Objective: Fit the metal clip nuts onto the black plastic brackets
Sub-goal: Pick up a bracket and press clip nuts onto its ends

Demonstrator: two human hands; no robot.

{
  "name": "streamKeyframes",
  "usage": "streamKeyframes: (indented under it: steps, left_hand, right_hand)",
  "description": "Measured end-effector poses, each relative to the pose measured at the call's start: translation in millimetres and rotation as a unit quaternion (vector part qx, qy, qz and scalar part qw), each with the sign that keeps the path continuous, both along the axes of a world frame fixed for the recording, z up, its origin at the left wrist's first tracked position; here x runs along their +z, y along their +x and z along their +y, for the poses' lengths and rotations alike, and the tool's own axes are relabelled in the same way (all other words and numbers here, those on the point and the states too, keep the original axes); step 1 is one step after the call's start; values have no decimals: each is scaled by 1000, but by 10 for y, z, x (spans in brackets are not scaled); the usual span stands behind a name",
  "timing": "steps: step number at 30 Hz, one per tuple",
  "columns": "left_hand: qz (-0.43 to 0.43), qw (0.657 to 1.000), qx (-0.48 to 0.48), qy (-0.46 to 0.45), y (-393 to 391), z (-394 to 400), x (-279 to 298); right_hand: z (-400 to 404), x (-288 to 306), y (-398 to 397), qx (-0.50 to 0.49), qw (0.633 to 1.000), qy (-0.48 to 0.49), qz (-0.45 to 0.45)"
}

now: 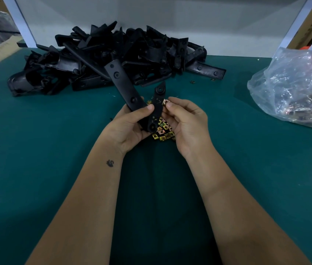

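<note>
Left hand: the left hand is closed around a black plastic bracket, thumb on top, holding it above the middle of the bench
Held bracket: V-shaped, one long arm tilted up and away to the left, a shorter arm pointing up beside the right hand
Right hand: the right hand pinches one metal clip nut between thumb and forefinger, touching the edge of the shorter arm; whether it is seated on the plastic cannot be told
Loose clip nuts: a small heap of clip nuts lies on the bench directly under the hands, partly hidden by them and by the bracket
Bracket stock: a large pile of brackets sits along the far edge, left of centre, reaching to the white back panel
Strays: two single nuts lie near the right end of the pile
Bag: a clear plastic bag holding more nuts rests at the right edge of the bench, well apart from the hands
Obstructions: the pile stands just beyond the raised bracket arm; both forearms cross the near half of the bench
Open room: bare green surface to the left of the hands, and between the hands and the bag
</note>
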State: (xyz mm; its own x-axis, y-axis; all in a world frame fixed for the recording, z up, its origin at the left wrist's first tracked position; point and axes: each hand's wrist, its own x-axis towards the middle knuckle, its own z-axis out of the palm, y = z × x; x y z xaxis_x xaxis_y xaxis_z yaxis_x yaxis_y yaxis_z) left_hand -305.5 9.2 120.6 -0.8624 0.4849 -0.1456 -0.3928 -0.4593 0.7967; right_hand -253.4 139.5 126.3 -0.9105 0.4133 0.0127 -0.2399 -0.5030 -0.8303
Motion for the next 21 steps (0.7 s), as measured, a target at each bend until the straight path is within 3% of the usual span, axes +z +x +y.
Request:
streamKeyframes:
  steps: [12, 21]
  left_hand:
    - [78, 995, 35, -55, 27, 73, -25]
    - [88, 994, 30, -58, 22, 33, -19]
  right_hand:
    - [6, -18, -13, -40, 999, 24, -9]
    - [9, -27, -1, -25, 996, 80, -19]
